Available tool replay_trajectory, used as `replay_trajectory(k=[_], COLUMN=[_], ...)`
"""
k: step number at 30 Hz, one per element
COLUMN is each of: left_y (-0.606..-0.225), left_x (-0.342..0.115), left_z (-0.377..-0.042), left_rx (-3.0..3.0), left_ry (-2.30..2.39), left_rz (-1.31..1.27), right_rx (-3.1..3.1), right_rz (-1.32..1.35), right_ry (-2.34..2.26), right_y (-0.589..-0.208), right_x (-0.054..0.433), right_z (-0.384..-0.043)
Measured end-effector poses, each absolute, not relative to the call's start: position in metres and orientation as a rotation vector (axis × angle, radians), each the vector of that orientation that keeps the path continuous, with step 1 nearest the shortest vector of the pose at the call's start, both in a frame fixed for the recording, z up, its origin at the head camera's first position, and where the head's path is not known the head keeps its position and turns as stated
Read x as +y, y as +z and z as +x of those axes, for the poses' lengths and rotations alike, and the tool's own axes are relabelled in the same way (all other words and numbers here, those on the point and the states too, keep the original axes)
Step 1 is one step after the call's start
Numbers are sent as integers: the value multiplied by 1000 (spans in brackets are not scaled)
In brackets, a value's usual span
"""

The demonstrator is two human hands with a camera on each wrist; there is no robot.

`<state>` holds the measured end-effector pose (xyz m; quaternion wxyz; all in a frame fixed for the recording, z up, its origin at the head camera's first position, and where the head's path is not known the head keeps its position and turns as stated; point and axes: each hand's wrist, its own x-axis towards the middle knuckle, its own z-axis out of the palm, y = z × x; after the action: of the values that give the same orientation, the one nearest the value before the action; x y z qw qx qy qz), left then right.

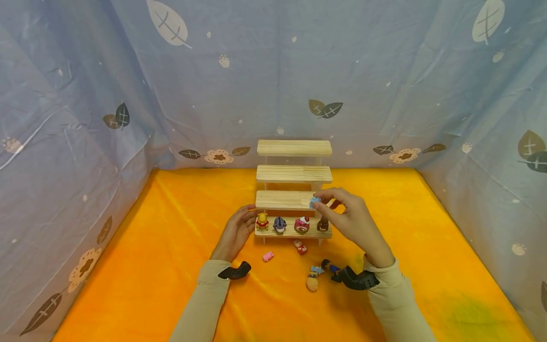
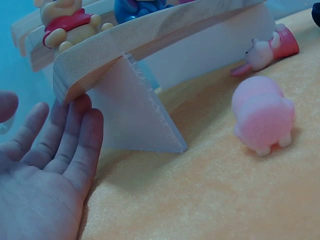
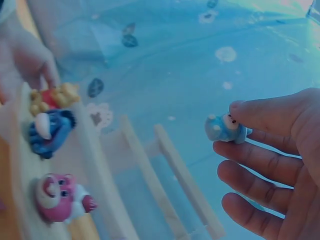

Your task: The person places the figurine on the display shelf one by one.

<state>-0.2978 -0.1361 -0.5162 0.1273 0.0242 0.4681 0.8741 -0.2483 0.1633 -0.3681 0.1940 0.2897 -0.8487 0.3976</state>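
Between thumb and fingers my right hand [image 1: 356, 221] pinches a small light-blue figurine [image 3: 225, 128], held at the right end of the second wooden step [image 1: 282, 200] from the bottom. My left hand [image 1: 237, 232] lies with relaxed fingers at the left end of the stepped wooden rack, fingertips touching the bottom step's [image 2: 80, 70] corner. On that bottom step stand a yellow bear in a red shirt [image 1: 262, 222], a blue donkey [image 1: 279, 224], a pink bear [image 1: 301, 224] and a brown figurine [image 1: 323, 223].
On the orange cloth before the rack lie a pink pig [image 1: 268, 256], a red-clothed figurine [image 1: 300, 247], a tan-headed figurine [image 1: 312, 282] and a dark-haired figurine [image 1: 330, 266]. Two upper steps [image 1: 294, 147] rise behind. A patterned blue-grey curtain [image 1: 239, 85] encloses the back and sides.
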Motion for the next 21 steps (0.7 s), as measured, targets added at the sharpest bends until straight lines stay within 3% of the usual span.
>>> replay_trajectory(k=[21], left_y=[-517], left_x=[-136], left_z=[-297], left_rx=[1386], left_ry=[2541], left_rz=[109], right_rx=[-2428], right_rz=[512], right_ry=[1227], right_y=[-372], right_x=[178], right_z=[-274])
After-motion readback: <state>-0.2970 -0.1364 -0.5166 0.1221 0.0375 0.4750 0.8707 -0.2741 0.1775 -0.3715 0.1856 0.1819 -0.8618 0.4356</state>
